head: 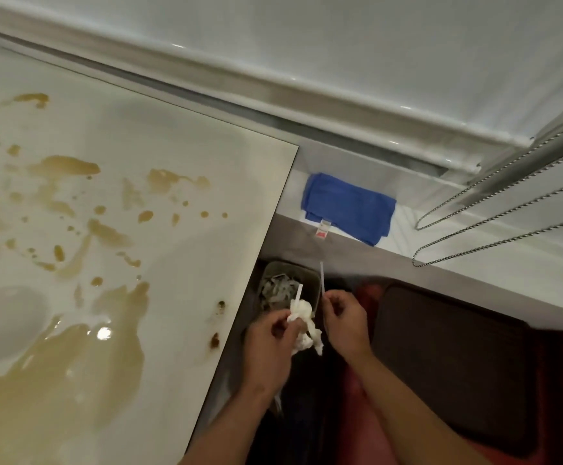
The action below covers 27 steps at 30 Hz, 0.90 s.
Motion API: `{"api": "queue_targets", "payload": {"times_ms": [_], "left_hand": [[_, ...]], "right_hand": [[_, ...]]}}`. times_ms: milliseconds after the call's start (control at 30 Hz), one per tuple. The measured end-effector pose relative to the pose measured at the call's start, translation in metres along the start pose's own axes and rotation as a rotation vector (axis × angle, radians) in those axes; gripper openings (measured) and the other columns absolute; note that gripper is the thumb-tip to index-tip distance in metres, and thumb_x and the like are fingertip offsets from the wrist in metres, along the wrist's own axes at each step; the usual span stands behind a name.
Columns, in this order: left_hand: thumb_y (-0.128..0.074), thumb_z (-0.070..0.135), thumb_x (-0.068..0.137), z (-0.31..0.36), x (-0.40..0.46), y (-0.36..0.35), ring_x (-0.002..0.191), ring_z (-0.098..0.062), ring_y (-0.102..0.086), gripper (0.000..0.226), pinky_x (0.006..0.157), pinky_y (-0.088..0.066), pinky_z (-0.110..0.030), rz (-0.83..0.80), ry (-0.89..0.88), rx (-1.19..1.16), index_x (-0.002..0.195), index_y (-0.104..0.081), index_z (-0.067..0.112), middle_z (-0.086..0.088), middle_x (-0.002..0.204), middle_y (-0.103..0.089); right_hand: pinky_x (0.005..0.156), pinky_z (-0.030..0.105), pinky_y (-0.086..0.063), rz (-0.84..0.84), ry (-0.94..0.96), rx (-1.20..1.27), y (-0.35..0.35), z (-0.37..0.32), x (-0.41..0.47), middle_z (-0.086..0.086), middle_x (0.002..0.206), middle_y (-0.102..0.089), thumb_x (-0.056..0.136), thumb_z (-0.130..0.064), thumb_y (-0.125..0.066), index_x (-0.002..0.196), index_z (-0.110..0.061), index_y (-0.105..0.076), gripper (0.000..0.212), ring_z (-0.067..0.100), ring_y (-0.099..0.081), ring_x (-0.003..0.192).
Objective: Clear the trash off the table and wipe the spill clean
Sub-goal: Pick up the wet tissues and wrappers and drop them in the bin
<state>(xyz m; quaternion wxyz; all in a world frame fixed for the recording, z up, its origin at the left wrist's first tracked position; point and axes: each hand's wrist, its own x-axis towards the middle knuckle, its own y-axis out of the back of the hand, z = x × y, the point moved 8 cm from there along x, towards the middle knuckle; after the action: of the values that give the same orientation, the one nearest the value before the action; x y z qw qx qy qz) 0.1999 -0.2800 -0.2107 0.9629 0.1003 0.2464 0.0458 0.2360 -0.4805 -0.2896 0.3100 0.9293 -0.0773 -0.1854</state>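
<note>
Left hand (268, 344) grips tissue wad (305, 317); bin (288, 286) seemingly below.

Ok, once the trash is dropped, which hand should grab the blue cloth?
Probably the right hand: it holds only a thin white straw and is nearer the folded blue cloth.

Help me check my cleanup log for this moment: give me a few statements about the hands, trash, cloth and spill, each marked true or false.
1. The left hand holds crumpled white tissue. True.
2. The right hand is empty. False: it pinches a thin white straw.
3. The blue cloth lies on the table. False: it lies on the ledge beside it.
4. Brown spill covers the table. True.
5. The trash bin sits below the hands. True.
</note>
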Motion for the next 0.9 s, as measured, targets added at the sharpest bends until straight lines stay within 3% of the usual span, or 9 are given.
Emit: {"api": "queue_targets", "payload": {"times_ms": [133,233,333,433,600,733,800,900], "left_hand": [[-0.068,0.012,0.095,-0.029,0.027,-0.008,0.073,0.000,-0.069,0.024,0.067,-0.051,-0.016,0.067,0.029,0.005,0.083,-0.072,0.032,0.018,0.078,-0.073],[-0.068,0.026,0.093,-0.049,0.046,-0.011,0.077,-0.003,-0.070,0.009,0.071,-0.057,-0.028,0.159,0.013,0.079,0.090,-0.077,0.024,0.012,0.082,-0.074],[-0.070,0.027,0.091,-0.066,0.060,-0.017,0.076,-0.007,-0.070,0.011,0.071,-0.057,-0.032,0.218,0.061,0.082,0.093,-0.077,0.018,0.007,0.082,-0.074],[-0.070,0.024,0.090,-0.076,0.069,-0.023,0.075,-0.007,-0.069,0.009,0.069,-0.056,-0.030,0.226,0.089,0.090,0.092,-0.077,0.018,0.006,0.081,-0.074],[-0.068,0.022,0.092,-0.088,0.087,-0.032,0.086,-0.013,-0.069,0.013,0.071,-0.052,-0.021,0.216,0.114,0.158,0.101,-0.077,0.019,-0.001,0.098,-0.071],[-0.071,0.028,0.093,-0.083,0.103,-0.047,0.107,-0.020,-0.064,0.029,0.094,-0.055,-0.038,0.103,0.088,0.265,0.122,-0.070,0.022,0.001,0.114,-0.064],[-0.070,0.025,0.094,-0.078,0.106,-0.051,0.123,-0.022,-0.056,0.044,0.104,-0.045,-0.030,0.066,0.096,0.291,0.137,-0.060,0.019,-0.003,0.131,-0.057],[-0.069,0.019,0.094,-0.075,0.098,-0.053,0.128,-0.016,-0.051,0.047,0.103,-0.036,-0.021,0.049,0.087,0.262,0.140,-0.057,0.020,-0.002,0.140,-0.054]], "right_hand": [[0.076,0.031,-0.053,0.019,0.035,-0.021,-0.020,0.011,0.014,-0.001,0.092,-0.067,0.093,-0.013,-0.070,0.093,-0.025,-0.071,0.012,0.013,-0.066,0.081],[0.080,0.033,-0.053,0.015,0.076,-0.044,-0.036,0.014,0.025,-0.001,0.094,-0.064,0.092,-0.011,-0.070,0.097,-0.019,-0.072,0.010,0.018,-0.065,0.085],[0.092,0.034,-0.051,-0.006,0.065,-0.054,-0.045,0.020,0.031,0.002,0.106,-0.065,0.093,-0.011,-0.069,0.110,-0.013,-0.072,0.017,0.020,-0.063,0.101],[0.096,0.028,-0.047,-0.023,0.023,-0.054,-0.041,0.027,0.029,-0.001,0.115,-0.065,0.095,-0.016,-0.068,0.118,-0.013,-0.070,0.022,0.017,-0.060,0.110],[0.089,0.005,-0.043,-0.035,0.062,-0.017,-0.014,0.023,0.007,-0.010,0.111,-0.065,0.097,-0.014,-0.067,0.114,-0.023,-0.070,0.020,-0.001,-0.061,0.105],[0.084,0.007,-0.045,-0.045,0.100,-0.010,0.004,0.019,-0.014,-0.018,0.106,-0.065,0.096,-0.013,-0.067,0.108,-0.028,-0.071,0.020,-0.003,-0.063,0.099],[0.083,0.006,-0.045,-0.048,0.095,-0.011,0.013,0.019,-0.025,-0.018,0.105,-0.066,0.096,-0.012,-0.067,0.107,-0.028,-0.072,0.020,-0.004,-0.063,0.099],[0.082,0.012,-0.049,-0.054,0.092,0.021,0.026,0.020,-0.043,-0.019,0.103,-0.068,0.096,-0.012,-0.066,0.105,-0.032,-0.071,0.022,0.002,-0.066,0.098]]}}
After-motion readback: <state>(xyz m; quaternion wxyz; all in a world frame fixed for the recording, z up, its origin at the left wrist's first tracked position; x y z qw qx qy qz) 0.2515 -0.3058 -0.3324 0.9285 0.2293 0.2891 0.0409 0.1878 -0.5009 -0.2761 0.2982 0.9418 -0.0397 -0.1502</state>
